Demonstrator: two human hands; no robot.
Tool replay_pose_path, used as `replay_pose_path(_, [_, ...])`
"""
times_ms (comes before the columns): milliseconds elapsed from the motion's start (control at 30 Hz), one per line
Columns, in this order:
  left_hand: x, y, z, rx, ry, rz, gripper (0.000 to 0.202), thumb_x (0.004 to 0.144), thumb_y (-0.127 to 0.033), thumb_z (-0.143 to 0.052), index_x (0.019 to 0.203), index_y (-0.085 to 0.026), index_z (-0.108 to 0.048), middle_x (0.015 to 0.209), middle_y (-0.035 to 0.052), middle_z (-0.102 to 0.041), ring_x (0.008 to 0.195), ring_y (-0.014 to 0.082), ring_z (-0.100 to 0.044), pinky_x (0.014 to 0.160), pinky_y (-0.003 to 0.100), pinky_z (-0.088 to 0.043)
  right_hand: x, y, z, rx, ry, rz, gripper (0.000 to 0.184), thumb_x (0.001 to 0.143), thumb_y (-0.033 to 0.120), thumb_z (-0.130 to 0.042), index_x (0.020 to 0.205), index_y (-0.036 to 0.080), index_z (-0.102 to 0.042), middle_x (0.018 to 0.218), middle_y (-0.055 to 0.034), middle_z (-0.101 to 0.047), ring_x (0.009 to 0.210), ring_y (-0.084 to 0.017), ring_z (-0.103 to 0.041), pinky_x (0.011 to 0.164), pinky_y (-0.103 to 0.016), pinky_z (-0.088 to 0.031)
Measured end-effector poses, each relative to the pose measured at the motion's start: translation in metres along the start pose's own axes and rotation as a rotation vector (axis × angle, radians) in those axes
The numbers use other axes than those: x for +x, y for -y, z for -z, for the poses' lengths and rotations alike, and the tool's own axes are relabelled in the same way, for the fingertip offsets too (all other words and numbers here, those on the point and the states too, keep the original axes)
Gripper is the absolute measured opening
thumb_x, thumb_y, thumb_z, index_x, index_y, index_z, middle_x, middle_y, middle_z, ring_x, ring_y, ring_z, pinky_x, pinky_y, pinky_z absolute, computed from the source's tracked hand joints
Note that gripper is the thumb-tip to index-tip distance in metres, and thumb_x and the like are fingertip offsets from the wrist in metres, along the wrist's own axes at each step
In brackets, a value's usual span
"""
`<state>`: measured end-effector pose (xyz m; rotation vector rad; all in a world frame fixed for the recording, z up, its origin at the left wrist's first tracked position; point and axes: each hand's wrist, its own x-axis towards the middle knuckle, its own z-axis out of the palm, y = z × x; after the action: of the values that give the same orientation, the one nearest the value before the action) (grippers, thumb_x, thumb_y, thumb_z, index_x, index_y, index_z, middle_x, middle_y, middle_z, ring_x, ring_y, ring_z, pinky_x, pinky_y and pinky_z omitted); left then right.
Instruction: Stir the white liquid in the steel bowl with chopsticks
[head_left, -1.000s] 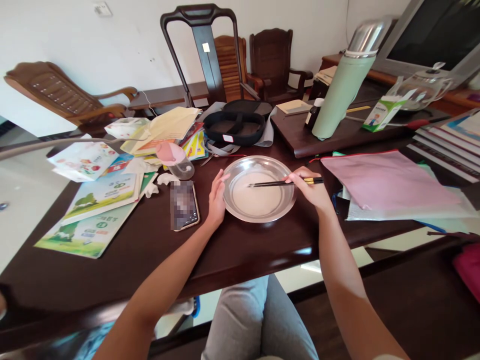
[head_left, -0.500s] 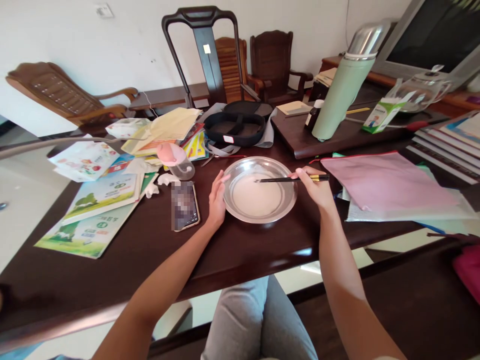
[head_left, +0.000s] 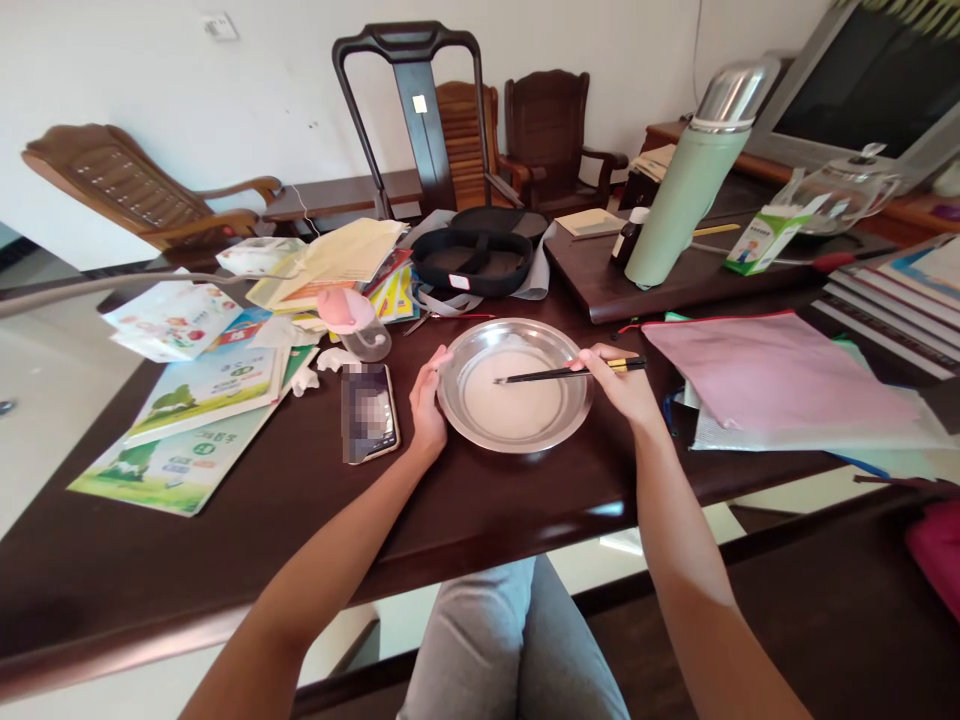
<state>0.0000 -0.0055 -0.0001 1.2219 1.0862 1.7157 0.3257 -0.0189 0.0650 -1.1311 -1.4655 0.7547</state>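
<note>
A shallow stainless steel basin (head_left: 571,408) sits on the dark table before me, with a white, milky liquid (head_left: 517,400) covering its bottom. My left hand (head_left: 429,408) is closed against the basin's left rim; the thumb lies along the edge. A pair of black chopsticks with gold bands (head_left: 540,375) is gripped in my right hand (head_left: 616,385) over the right side of the basin. Their tips dip into the liquid left of its middle. To the left of my left hand lies a phone (head_left: 382,410), its screen partly blurred out.
A pink-lidded cup (head_left: 360,325), crumpled tissues (head_left: 306,381) and booklets (head_left: 202,400) are on the left. Behind the basin sits an open black case (head_left: 472,262). A green thermos (head_left: 684,190) stands back right, and a pink zip pouch (head_left: 780,365) lies to the right.
The chopstick tips have moved left and a little toward me through the liquid, my right hand following. The basin and my left hand have shifted slightly left.
</note>
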Motion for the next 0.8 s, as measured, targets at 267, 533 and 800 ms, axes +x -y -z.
replay_pose_path(267, [-0.002,0.006,-0.001,0.027,0.061,0.044,0.063,0.091,-0.083,-0.086,0.124,-0.030,-0.094,0.176,0.0122,-0.068,0.172,0.0460,-0.054,0.148,0.064,-0.033,-0.001,-0.002,0.004,0.085,-0.049,-0.017,0.071,0.091,0.096,-0.077,0.062,0.030,-0.076,0.068,-0.0040,-0.080,0.072,-0.029,-0.083,0.084,-0.046,-0.067])
replay_pose_path(533, [-0.002,0.004,-0.001,0.079,0.087,0.010,0.063,0.091,-0.084,-0.086,0.125,-0.031,-0.093,0.176,0.0130,-0.068,0.170,0.0459,-0.056,0.147,0.067,-0.034,0.002,-0.008,0.009,-0.046,-0.172,0.066,0.066,0.095,0.092,-0.076,0.069,0.032,-0.081,0.078,-0.0052,-0.085,0.083,-0.030,-0.081,0.092,-0.049,-0.064])
replay_pose_path(800, [-0.001,0.000,-0.001,0.107,0.099,0.015,0.063,0.091,-0.085,-0.084,0.122,-0.031,-0.093,0.176,0.0130,-0.068,0.170,0.0444,-0.056,0.146,0.066,-0.035,-0.001,0.003,0.002,-0.001,0.141,0.079,0.066,0.093,0.094,-0.077,0.073,0.032,-0.086,0.081,-0.0056,-0.087,0.089,-0.031,-0.085,0.095,-0.049,-0.064])
